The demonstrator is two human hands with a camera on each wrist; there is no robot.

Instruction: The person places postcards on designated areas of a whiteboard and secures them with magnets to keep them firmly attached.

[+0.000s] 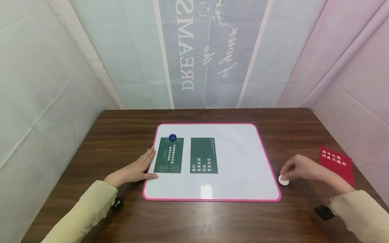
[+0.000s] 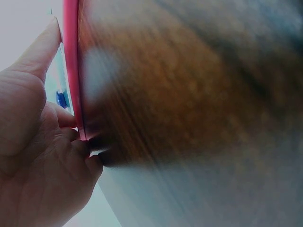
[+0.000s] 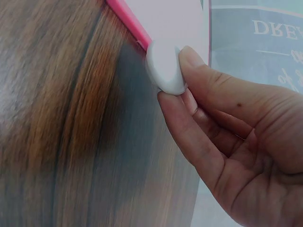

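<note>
Left hand point(image 1: 138, 169) flat, fingers straight, grip apart, resting on worktop point(image 1: 91, 152) against pink left edge of whiteboard point(image 1: 237, 162). Blue magnet point(image 1: 172, 137) pins left green card point(image 1: 169, 155); second green card point(image 1: 204, 155) beside it. White round magnet point(image 1: 284, 180), smooth disc, on worktop just off board's right corner, pinched by right hand point(image 1: 299, 168), fingers curled. Red card point(image 1: 337, 163) far right.

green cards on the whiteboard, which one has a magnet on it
The left green card, beside the left hand, has a blue magnet at its top edge; the right green card has none.
</note>
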